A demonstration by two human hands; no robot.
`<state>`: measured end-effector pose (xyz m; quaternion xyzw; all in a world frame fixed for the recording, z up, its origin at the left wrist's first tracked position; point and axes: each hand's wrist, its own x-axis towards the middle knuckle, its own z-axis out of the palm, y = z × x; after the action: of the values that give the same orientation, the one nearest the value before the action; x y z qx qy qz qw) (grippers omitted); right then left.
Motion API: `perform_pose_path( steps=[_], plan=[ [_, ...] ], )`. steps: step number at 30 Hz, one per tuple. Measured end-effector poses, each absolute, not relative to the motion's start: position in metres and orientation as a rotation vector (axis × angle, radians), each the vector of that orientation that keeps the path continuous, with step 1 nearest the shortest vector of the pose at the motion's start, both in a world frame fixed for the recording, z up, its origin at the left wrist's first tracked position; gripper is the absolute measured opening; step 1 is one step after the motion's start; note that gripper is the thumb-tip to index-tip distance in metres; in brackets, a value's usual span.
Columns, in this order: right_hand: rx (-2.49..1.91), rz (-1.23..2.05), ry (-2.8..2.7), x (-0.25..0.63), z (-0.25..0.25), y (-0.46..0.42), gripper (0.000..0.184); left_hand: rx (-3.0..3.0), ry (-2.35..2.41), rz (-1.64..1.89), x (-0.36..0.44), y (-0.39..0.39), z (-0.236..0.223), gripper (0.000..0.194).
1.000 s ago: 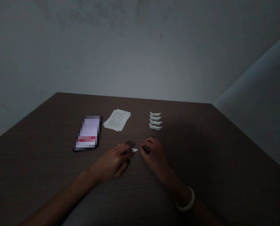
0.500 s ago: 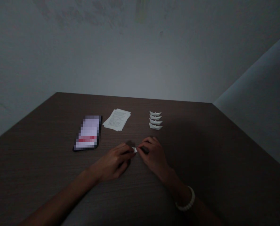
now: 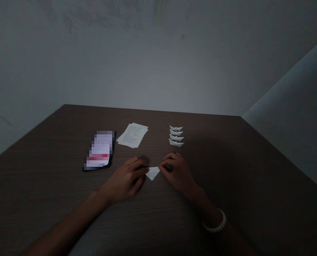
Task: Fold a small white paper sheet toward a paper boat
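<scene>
One small white paper triangle, flat and faintly printed (image 3: 152,172), lies on the dark brown wood-grain table (image 3: 158,224) between your hands. Its tip points toward you; the straight far edge is the long axis, running left to right. Both far corners are partly under your fingers.

Your bare left hand (image 3: 128,176) has its fingers curled over the left corner; can't tell if the thumb is pinching or the fingertips just press. Your bare right hand (image 3: 179,174), with a pale beaded bracelet (image 3: 215,230) at the wrist, has thumb and forefinger closed together at the right corner, seemingly pinching it, other fingers loosely bent.

Progress, judging by what's out: four small white folded-paper boats (image 3: 176,138) look finished, lined up one behind another beyond your right hand, long axes left to right. The triangle looks part-folded, no boat shape yet, so more folding seems left on it. The loose stack of white printed paper sheets (image 3: 133,135) beyond your left hand looks unfolded; count unclear.

Farther left, a black-edged phone with a lit, pixelated screen (image 3: 99,149) lies slanted near the stack. Grey stained wall (image 3: 158,67) behind the table.
</scene>
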<state>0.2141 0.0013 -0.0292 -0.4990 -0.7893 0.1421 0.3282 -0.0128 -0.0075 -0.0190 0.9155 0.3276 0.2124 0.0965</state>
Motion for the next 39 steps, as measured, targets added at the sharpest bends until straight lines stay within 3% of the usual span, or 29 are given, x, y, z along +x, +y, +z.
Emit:
perform_pose_path(
  steps=[39],
  plan=[
    [-1.221, 0.406, -2.041, 0.2170, -0.0304, 0.0040, 0.012, 2.759, 0.847, 0.507, -0.0091, -0.0126, -0.0164, 0.033]
  ],
)
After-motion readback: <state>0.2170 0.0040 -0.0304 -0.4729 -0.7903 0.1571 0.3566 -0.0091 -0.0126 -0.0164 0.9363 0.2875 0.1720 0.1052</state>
